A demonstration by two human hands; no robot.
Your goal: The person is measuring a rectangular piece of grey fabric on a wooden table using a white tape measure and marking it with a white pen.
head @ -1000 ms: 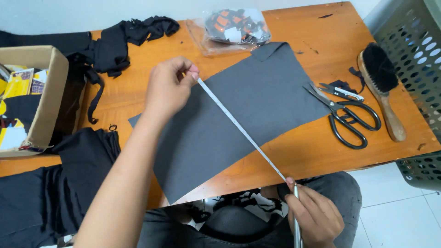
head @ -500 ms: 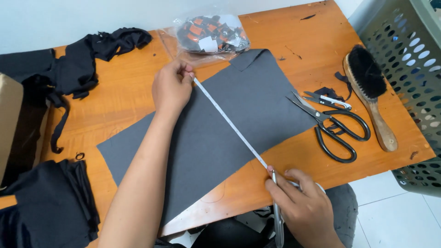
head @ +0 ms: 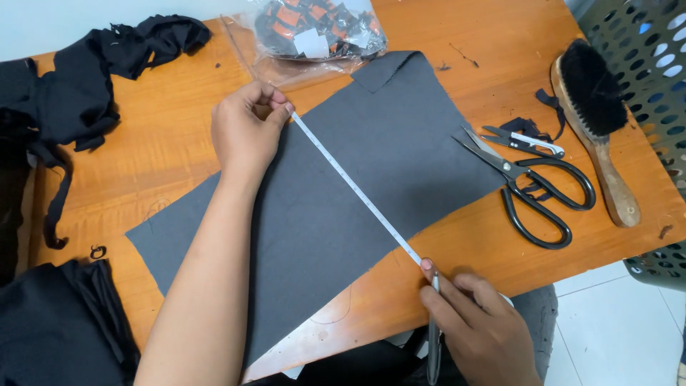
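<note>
A large piece of flat dark grey felt-like fabric [head: 343, 214] lies spread across the orange wooden surface [head: 164, 157], one corner reaching toward the near edge. A narrow white measuring tape [head: 354, 191] runs taut and diagonal over the fabric, from its far left edge down to its near right edge. The left hand [head: 246, 132] rests at the far end, its grip pressed together, thumb and fingers pinching the tape's end against the cloth. The right hand [head: 475, 325] sits at the near edge of the surface, its grip pinching the tape where it leaves the fabric, index finger stretched along it; the slack tape hangs down past the edge. To the right of the fabric lie black-handled metal scissors [head: 532, 189], their blade tips just touching the cloth's edge, with small thread snips [head: 525, 141] just beyond them and a wooden brush with black bristles [head: 593, 121] farther right. A clear plastic bag of orange and black small parts [head: 314, 32] sits at the far edge, overlapping the fabric's top corner. Black cloth scraps [head: 86, 86] lie heaped at the far left.
</note>
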